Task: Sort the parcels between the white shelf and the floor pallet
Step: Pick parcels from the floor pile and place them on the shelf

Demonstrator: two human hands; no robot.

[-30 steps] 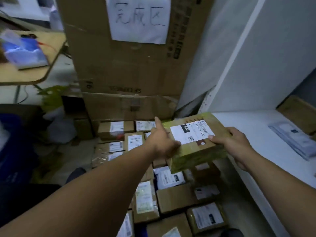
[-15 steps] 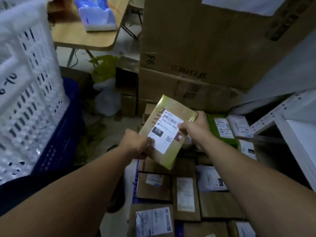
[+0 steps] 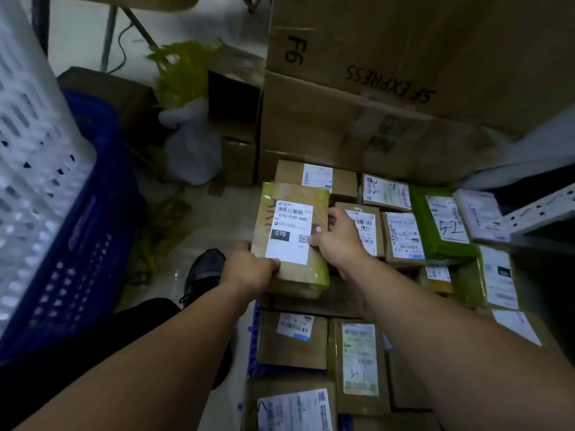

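The near left corner of a flat cardboard parcel (image 3: 292,237) is gripped by the left hand (image 3: 252,269), with the thumb laid on top at the label's corner and the fingers hidden beneath. Its right edge is held by the right hand (image 3: 339,241), the thumb pressed on the label beside the QR code and the fingers curled over the side. The parcel is kept flat and low over the boxes packed on the blue floor pallet (image 3: 253,337), at its left edge; whether it rests on the box below cannot be told.

It is judged light and stiff, since two thumb-and-finger grips carry it level. The glossy tape is likely slippery, so hold is best taken at opposite edges, on bare cardboard.

Brown card is seen, bound at both ends with yellow-green tape, under a white label printed 070-070-A80 with a black block reading 070.

To the right a green-wrapped parcel (image 3: 435,225) is set among labelled boxes, near the white shelf (image 3: 541,213). Behind stands an SF EXPRESS carton (image 3: 389,73); at the left, a blue crate (image 3: 62,244)
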